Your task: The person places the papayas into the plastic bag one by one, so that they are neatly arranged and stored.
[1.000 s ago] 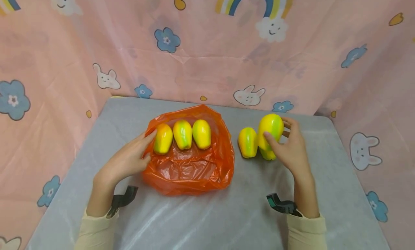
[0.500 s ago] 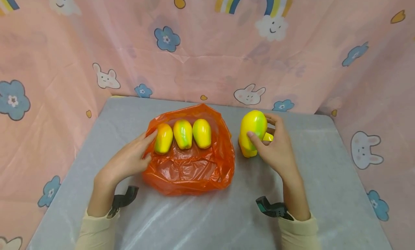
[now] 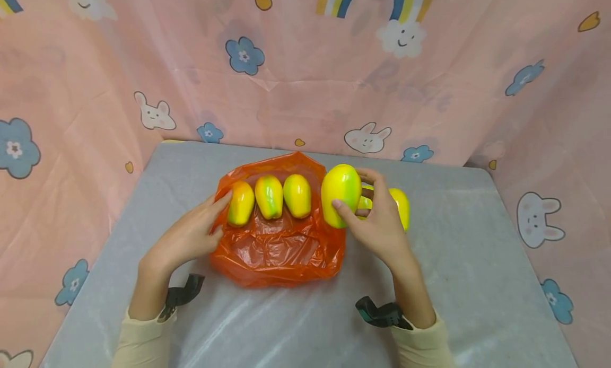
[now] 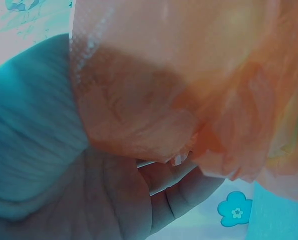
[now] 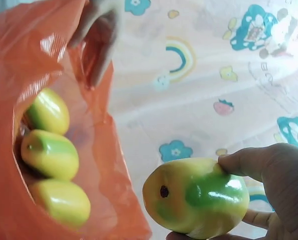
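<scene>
Leftward across the frame has gone the right hand (image 3: 379, 225), bringing the held fruit (image 3: 340, 195) over to the right edge of the orange bag (image 3: 274, 276), a little right of centre. Its thumb and fingers are curled round the fruit, thumb on the near side; the right wrist view shows that fruit lifted just beside the bag, not yet inside it. That shift has also uncovered more of the far loose fruit (image 3: 403, 206) at centre right, while the near loose fruit (image 3: 365, 202) shows only between the fingers. Meanwhile the left hand (image 3: 188, 233), left of centre, has stayed where it was, fingers and thumb pinching the bag's left edge, apparently steadying its open mouth. Three packed fruits (image 3: 269, 197) lie in a row inside, across the bag's upper half, as they did half a second ago. So, by my reading, half of the six are in, one is at the mouth, and two remain on the grey table (image 3: 482, 283).
</scene>
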### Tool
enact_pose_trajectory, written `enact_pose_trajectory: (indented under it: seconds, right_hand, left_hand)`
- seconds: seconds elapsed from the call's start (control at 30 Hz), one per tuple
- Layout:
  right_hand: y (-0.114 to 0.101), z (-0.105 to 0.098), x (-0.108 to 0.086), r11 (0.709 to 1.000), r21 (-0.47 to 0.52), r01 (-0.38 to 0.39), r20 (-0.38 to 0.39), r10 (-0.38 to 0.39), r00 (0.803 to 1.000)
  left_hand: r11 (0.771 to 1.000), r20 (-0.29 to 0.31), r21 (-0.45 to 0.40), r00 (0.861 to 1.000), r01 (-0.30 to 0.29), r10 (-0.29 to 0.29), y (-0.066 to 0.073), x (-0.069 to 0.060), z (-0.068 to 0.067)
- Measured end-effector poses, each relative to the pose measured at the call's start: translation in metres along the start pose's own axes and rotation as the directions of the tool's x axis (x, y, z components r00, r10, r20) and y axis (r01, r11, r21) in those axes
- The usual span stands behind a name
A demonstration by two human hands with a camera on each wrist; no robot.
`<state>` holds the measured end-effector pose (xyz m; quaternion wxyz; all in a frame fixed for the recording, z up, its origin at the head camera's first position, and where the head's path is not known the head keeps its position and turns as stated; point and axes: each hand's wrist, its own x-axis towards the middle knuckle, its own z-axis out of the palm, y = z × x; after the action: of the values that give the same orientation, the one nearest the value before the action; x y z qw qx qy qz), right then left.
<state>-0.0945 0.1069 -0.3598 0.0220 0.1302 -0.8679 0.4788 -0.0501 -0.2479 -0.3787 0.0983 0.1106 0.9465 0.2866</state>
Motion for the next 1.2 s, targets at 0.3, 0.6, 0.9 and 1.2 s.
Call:
enact_pose_trajectory:
  seconds: [0.3, 0.6, 0.9, 1.2]
  right_hand:
    - [-0.008, 0.027, 0.0, 0.999, -0.006, 0.044, 0.057, -0.043, 0.997]
    - [-0.013, 0.048, -0.001, 0.999, 0.034, 0.021, 0.135, -0.026, 0.991]
    - [-0.018, 0.072, 0.0, 1.0, -0.022, 0.02, 0.198, -0.016, 0.98]
    - [-0.027, 0.095, 0.0, 1.0, -0.001, 0.004, 0.273, -0.004, 0.962]
  left_hand:
    - [1.0, -0.003, 0.002, 1.0, -0.01, 0.01, 0.001, 0.0, 0.001]
    - [1.0, -0.005, 0.005, 1.0, -0.02, 0.02, 0.002, 0.002, 0.001]
    - [1.0, 0.0, 0.002, 1.0, -0.022, 0.022, 0.003, 0.0, -0.001]
    - [0.999, -0.015, -0.004, 0.999, -0.035, 0.035, 0.003, -0.002, 0.0]
